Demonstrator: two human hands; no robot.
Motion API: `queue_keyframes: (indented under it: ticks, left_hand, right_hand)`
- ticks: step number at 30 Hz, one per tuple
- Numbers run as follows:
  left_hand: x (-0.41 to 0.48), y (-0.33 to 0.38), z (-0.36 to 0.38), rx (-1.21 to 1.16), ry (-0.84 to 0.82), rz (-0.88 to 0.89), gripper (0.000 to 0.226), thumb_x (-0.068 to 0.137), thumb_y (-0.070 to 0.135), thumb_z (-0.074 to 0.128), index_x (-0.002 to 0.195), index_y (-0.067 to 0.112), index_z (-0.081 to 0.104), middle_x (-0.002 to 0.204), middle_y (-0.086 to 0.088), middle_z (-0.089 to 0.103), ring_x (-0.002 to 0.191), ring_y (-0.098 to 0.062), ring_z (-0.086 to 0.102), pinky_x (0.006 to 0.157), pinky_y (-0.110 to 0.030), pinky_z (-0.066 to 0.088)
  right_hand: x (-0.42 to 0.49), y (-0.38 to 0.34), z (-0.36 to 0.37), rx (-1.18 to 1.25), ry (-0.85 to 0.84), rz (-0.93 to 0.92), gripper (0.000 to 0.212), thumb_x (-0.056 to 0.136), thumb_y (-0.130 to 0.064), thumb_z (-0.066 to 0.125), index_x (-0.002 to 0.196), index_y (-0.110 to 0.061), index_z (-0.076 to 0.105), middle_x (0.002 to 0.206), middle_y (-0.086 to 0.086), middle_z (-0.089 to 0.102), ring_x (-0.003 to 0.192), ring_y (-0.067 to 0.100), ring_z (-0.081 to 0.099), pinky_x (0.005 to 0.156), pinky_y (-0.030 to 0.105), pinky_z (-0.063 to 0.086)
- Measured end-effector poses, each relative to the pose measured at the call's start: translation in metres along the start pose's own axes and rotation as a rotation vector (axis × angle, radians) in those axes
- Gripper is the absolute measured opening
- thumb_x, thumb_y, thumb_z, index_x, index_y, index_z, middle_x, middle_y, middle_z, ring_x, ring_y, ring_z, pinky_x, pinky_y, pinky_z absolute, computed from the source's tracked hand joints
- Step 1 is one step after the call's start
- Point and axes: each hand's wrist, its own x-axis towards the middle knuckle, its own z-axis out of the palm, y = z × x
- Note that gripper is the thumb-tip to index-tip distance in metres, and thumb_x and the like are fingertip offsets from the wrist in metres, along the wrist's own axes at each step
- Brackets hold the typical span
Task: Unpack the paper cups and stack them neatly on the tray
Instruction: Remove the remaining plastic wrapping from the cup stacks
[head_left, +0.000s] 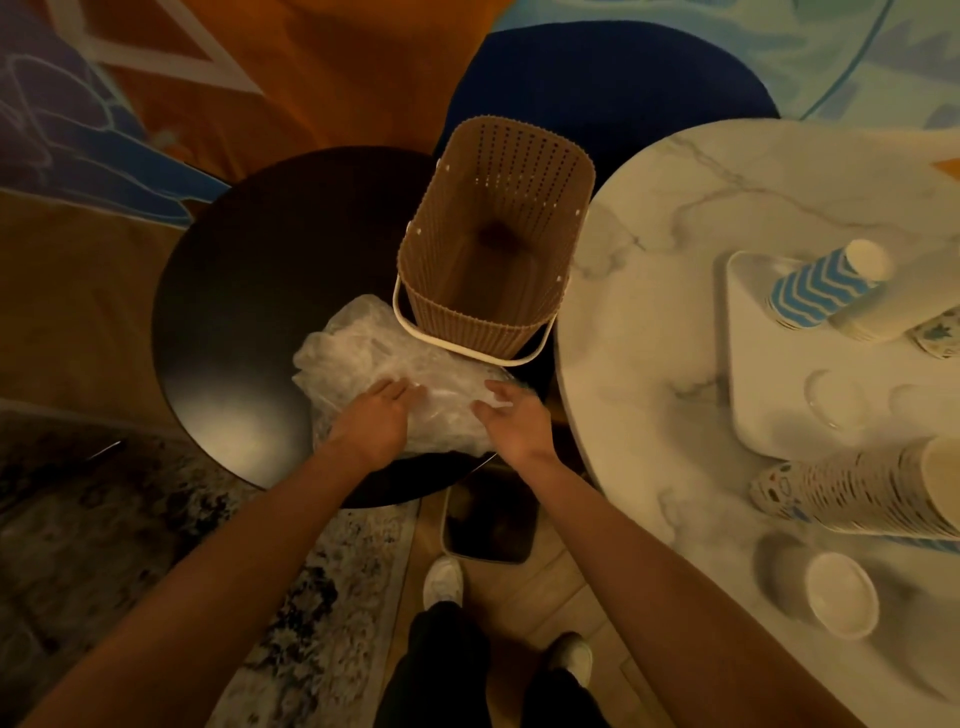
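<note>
Left hand (376, 418): fingers straight, flat on crumpled clear plastic wrapping (374, 358).
Right hand (511, 423): relaxed, spread, touching the wrapping's right edge.
Cups: blue-and-white zigzag paper cup stack (815, 291) tilted on white rectangular tray (748, 364); patterned paper cup stack (852, 493) on its side nearby.
Risk: 2 lying stacks may roll off the round marble bench (649, 260) if knocked.
Room: brown woven plastic basket (493, 249) crowds the wrapping; dark round bench (249, 291) has room leftward.

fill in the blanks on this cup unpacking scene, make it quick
1. The left hand and right hand both touch crumpled clear ___ wrapping.
2. Beside the wrapping on the dark table stands a brown ___.
3. The blue zigzag cup stack stands on the white ___.
4. The light tabletop has a ___ pattern.
Missing: plastic; basket; tray; marble.
</note>
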Motion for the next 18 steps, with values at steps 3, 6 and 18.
queue_keyframes:
  ticks: [3, 6, 18]
  left_hand:
    - [-0.005, 0.003, -0.004, -0.116, 0.076, -0.008, 0.054, 0.091, 0.006, 0.044, 0.144, 0.013, 0.036, 0.149, -0.014, 0.034, 0.136, -0.031, 0.030, 0.114, -0.035, 0.023]
    - [-0.012, 0.012, -0.013, -0.209, 0.264, -0.007, 0.047, 0.085, 0.001, 0.050, 0.132, 0.008, 0.051, 0.132, -0.017, 0.052, 0.121, -0.035, 0.046, 0.104, -0.040, 0.036]
    - [-0.060, 0.106, -0.031, -0.287, 0.594, 0.102, 0.031, 0.081, 0.010, 0.064, 0.112, 0.011, 0.063, 0.105, -0.011, 0.065, 0.099, -0.031, 0.056, 0.084, -0.037, 0.044]
  right_hand:
    - [-0.008, 0.001, -0.007, -0.005, 0.064, -0.062, 0.032, 0.086, -0.023, 0.066, 0.116, -0.016, 0.061, 0.118, 0.005, 0.050, 0.075, 0.007, 0.053, 0.086, 0.021, 0.044]
    - [-0.018, 0.001, -0.014, 0.008, 0.080, -0.098, 0.028, 0.086, -0.022, 0.066, 0.112, -0.014, 0.062, 0.110, 0.001, 0.046, 0.075, 0.008, 0.053, 0.084, 0.022, 0.045]
    - [-0.071, 0.012, -0.075, 0.027, 0.163, -0.309, 0.023, 0.086, -0.019, 0.063, 0.109, -0.016, 0.063, 0.108, 0.001, 0.050, 0.084, 0.012, 0.058, 0.079, 0.023, 0.052]
